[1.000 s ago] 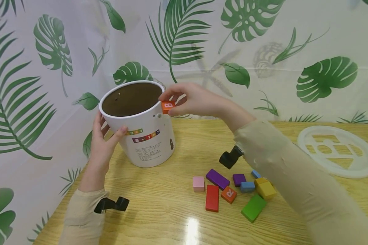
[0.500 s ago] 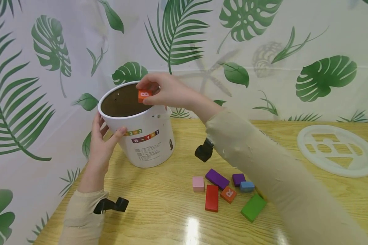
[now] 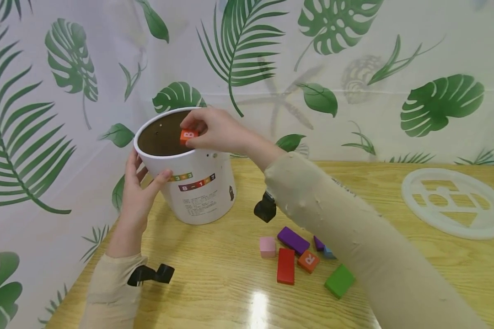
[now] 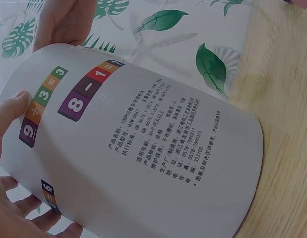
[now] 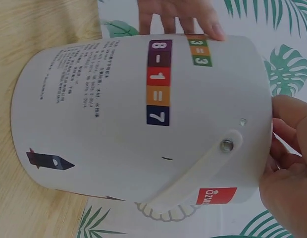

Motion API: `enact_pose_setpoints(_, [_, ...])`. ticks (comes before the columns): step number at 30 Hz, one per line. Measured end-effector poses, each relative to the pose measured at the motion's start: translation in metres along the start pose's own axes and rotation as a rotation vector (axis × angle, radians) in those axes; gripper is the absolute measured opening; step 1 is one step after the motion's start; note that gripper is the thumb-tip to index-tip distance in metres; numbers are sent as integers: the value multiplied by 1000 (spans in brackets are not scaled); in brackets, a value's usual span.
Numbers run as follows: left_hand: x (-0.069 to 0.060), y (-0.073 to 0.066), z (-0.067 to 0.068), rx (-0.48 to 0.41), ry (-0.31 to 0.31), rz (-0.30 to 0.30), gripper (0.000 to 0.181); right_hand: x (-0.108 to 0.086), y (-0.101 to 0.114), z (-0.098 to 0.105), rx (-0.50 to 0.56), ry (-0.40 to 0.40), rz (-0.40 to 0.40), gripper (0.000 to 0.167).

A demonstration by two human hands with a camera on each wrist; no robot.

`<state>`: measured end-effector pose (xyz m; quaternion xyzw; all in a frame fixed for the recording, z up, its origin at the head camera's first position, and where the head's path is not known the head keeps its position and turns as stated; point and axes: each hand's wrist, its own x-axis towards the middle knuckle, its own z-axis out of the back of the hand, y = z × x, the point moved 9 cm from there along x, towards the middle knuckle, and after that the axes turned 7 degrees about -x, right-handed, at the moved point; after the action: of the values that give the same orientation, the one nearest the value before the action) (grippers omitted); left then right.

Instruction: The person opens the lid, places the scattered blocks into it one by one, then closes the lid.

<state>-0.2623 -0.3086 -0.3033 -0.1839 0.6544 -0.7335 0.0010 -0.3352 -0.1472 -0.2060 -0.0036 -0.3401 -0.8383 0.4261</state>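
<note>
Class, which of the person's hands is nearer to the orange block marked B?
Right: the right hand pinches the block; the left hand is apart from it, to its left, holding the outside of the bucket.

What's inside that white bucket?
Inside the white bucket, the brown inner wall shows. The right hand holds an orange block marked B at the opening. The near side hides the bottom, so anything there can't be seen.

The right hand [image 3: 217,130] partly hides the rim [image 3: 166,157] of the white bucket [image 3: 206,203].

Bright light glares white on the table [image 3: 214,278]; both wrist views look dimmer.
</note>
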Motion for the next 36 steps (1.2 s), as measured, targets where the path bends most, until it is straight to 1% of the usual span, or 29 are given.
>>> enact_pose_setpoints(5, [1, 1, 1, 13, -10, 4, 89, -1, -4, -1, -3, -41, -8, 33])
enact_pose_setpoints(12, [1, 2, 2, -4, -10, -11, 90, -1, -6, -1, 17, -53, -1, 29])
enact_pose_setpoints(17, [2, 3, 1, -11, -3, -17, 90, -2, -6, -1, 10, -75, 3, 27])
enact_pose_setpoints(22, [2, 3, 0, -14, 2, -17, 90, -4, -7, 0, 34, -98, 1, 25])
enact_pose_setpoints(30, [3, 5, 1, -13, -2, -8, 91, -9, -8, 0, 125, -153, 18, 22])
enact_pose_setpoints(36, [2, 5, 1, -12, -2, -3, 91, -18, -1, 6, 239, -183, 54, 23])
